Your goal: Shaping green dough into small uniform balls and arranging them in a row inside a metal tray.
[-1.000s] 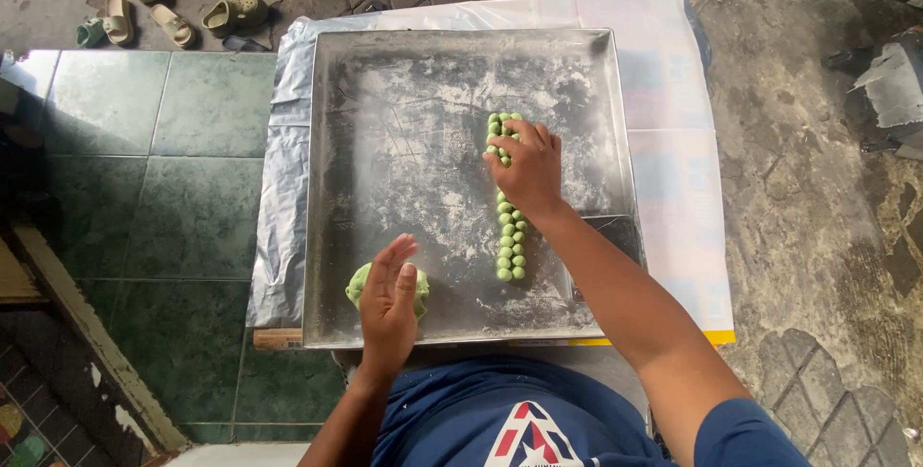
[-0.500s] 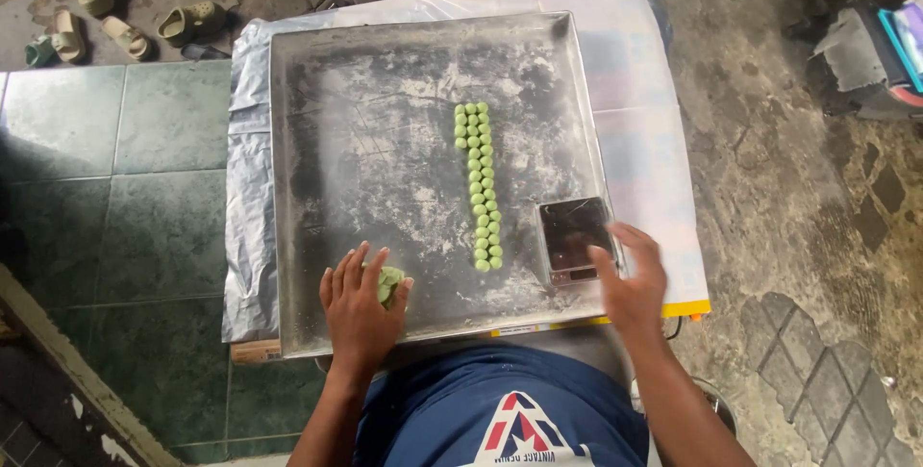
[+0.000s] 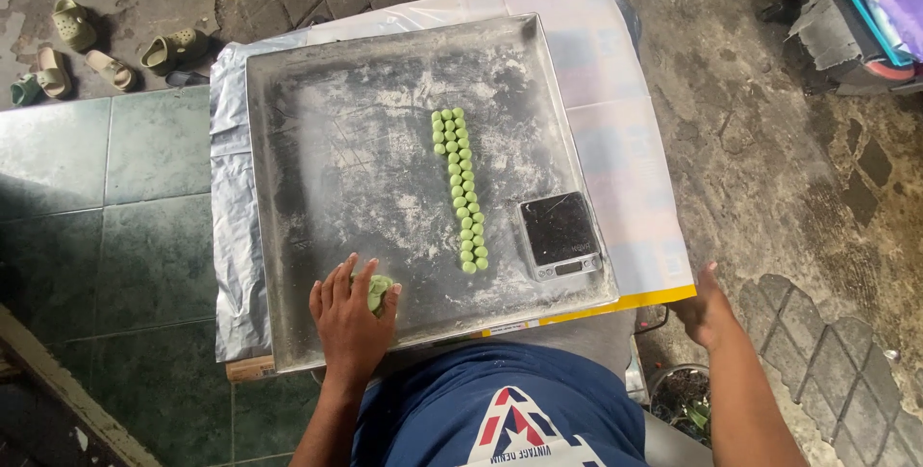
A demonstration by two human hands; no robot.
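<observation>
Green dough lump (image 3: 379,292) sits at tray's (image 3: 288,188) near-left corner, under the left hand (image 3: 351,318), fingers loosely curled over it, pressing rather than gripping. Lump is directly beneath that hand; right hand (image 3: 707,311) is well apart, off the tray by the desk (image 3: 615,82) edge, open w/ nothing held. Row of small green balls (image 3: 461,188) runs near-to-far mid-tray; scale (image 3: 560,234) just right of it.

Soft even daylight, sharp, faint shadows
</observation>
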